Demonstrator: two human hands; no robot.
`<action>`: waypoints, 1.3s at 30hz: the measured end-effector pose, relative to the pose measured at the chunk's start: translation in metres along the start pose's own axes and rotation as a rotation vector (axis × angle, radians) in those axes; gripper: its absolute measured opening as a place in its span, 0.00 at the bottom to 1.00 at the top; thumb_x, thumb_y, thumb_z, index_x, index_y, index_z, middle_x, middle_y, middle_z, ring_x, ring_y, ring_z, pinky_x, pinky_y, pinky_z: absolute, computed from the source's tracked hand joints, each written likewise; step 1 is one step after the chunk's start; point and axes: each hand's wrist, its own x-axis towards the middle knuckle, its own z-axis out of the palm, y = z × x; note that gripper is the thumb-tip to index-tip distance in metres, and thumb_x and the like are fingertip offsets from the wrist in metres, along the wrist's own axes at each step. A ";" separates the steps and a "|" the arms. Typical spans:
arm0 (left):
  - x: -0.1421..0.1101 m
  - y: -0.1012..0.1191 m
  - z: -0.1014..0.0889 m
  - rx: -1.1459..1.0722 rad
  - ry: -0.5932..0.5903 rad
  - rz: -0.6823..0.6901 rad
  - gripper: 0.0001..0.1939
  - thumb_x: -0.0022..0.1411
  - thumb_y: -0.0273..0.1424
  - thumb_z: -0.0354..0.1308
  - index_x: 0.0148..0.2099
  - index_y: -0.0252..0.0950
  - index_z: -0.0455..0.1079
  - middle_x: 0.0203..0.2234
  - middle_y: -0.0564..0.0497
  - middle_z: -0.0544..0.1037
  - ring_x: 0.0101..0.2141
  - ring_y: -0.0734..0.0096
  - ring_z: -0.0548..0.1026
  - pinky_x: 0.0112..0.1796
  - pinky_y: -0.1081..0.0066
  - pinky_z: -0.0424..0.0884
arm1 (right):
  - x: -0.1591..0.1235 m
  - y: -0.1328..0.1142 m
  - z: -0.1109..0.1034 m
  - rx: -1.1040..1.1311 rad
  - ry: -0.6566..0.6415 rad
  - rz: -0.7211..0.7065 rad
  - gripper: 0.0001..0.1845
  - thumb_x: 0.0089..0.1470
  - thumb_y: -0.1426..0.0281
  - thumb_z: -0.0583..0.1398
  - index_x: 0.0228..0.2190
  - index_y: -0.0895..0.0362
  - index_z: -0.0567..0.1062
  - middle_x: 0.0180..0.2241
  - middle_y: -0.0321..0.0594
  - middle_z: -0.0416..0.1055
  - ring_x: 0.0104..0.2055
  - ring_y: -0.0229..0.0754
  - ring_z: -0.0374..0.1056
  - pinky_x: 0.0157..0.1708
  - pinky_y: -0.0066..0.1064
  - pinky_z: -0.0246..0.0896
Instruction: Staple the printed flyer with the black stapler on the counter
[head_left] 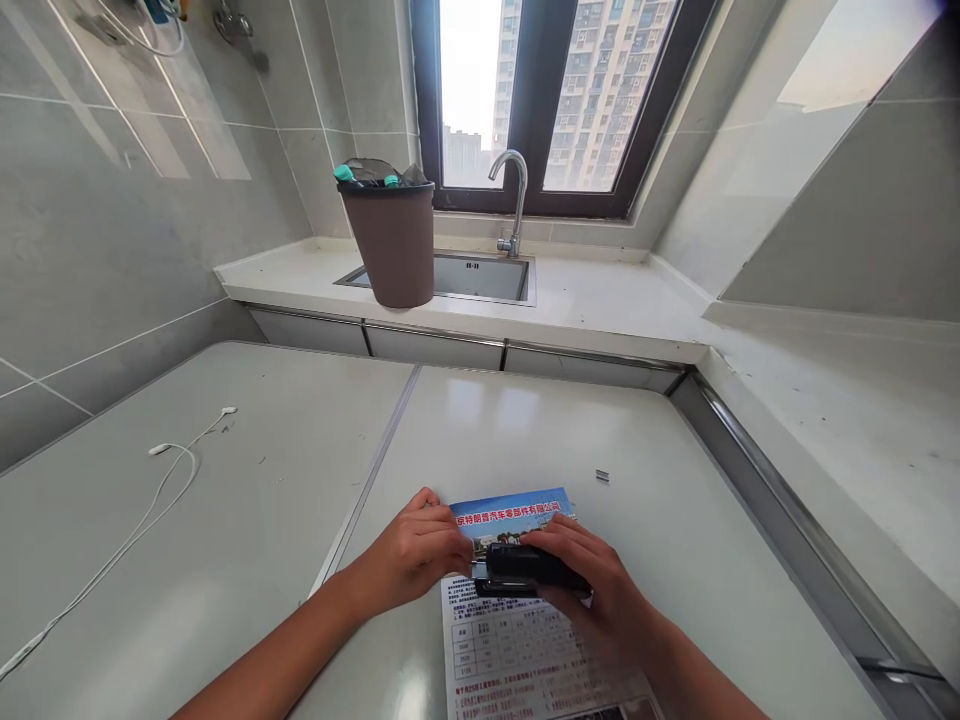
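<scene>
A black stapler (pixel 525 572) lies across a printed leaflet (pixel 517 640) with a blue top band on the white table. My right hand (pixel 592 585) is wrapped over the stapler from the right. My left hand (pixel 416 550) pinches at the stapler's left end, fingers curled together on it. A small strip of staples (pixel 602 476) lies on the table beyond the leaflet, to the right.
White wired earphones (pixel 169 470) trail across the left table. Behind is a counter with a steel sink (pixel 480 278), a curved tap (pixel 514 200) and a brown bin (pixel 391 240) holding rubbish. A window is above; a metal rail (pixel 787 510) runs along the right.
</scene>
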 end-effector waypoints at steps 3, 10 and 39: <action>0.001 0.003 0.003 0.019 0.020 -0.022 0.05 0.68 0.24 0.60 0.42 0.40 0.70 0.28 0.55 0.82 0.30 0.71 0.74 0.39 0.64 0.60 | 0.000 -0.004 0.001 0.020 -0.019 0.011 0.21 0.62 0.70 0.59 0.56 0.50 0.68 0.44 0.44 0.75 0.45 0.49 0.71 0.47 0.42 0.69; 0.004 0.009 0.006 0.032 0.072 -0.064 0.05 0.68 0.27 0.61 0.37 0.38 0.69 0.25 0.56 0.76 0.29 0.73 0.71 0.38 0.66 0.60 | 0.002 -0.014 0.005 0.048 -0.006 0.023 0.22 0.61 0.71 0.60 0.56 0.50 0.68 0.43 0.43 0.75 0.45 0.48 0.70 0.45 0.39 0.69; 0.003 0.008 0.007 0.014 0.028 0.019 0.19 0.66 0.24 0.62 0.57 0.43 0.70 0.51 0.46 0.82 0.40 0.68 0.79 0.43 0.63 0.66 | 0.011 -0.031 0.021 0.208 0.205 0.445 0.16 0.55 0.58 0.66 0.43 0.51 0.81 0.40 0.41 0.82 0.41 0.48 0.78 0.43 0.38 0.75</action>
